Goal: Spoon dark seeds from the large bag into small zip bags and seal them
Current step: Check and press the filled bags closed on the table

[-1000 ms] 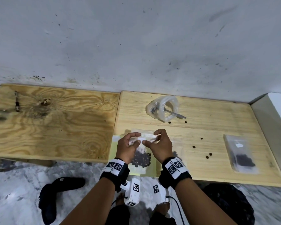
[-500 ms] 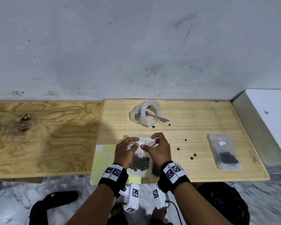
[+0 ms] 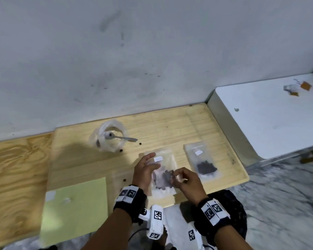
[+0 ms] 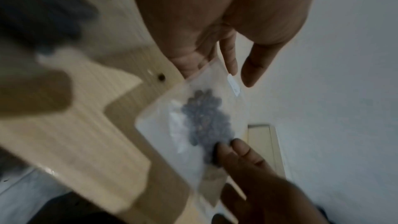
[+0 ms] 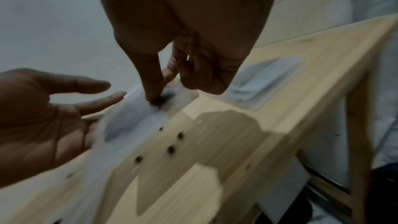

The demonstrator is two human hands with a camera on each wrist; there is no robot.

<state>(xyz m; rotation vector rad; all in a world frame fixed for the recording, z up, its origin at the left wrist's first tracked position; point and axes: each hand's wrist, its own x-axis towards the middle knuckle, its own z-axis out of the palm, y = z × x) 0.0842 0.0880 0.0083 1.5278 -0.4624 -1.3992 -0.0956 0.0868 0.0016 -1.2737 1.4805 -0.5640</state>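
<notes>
So from where I'm standing, the right hand [image 3: 185, 181] has the filled small zip bag [image 3: 163, 170] pinched between thumb and forefinger, right about where the dark seeds [image 3: 165, 177] bunch up in the middle. The other fingers are curled out of the way. The left hand [image 3: 145, 170] is just past that pinch, on the bag's far side edge, with its fingers straight and spread. It looks like it's steadying or letting go, not gripping. The bag hangs low over the wooden table [image 3: 170, 130], tilted, with its white label [image 3: 158, 159] up beyond the pinch.

My guess is this one's sealed and headed for the pile. The other filled bag [image 3: 201, 159] lies flat just outboard of the right hand. To do it well, I'd shift the pinch off the seeds and up toward the strip, so the weight hangs below the fingers and nothing strains the zip. I can't tell from here if the strip is fully shut, so a quick run along it wouldn't hurt.

Farther out beyond both hands sits the large bag [image 3: 108, 136] with the spoon [image 3: 123, 138] sticking out of it. A few loose seeds [image 5: 171, 149] lie under the right wrist.
</notes>
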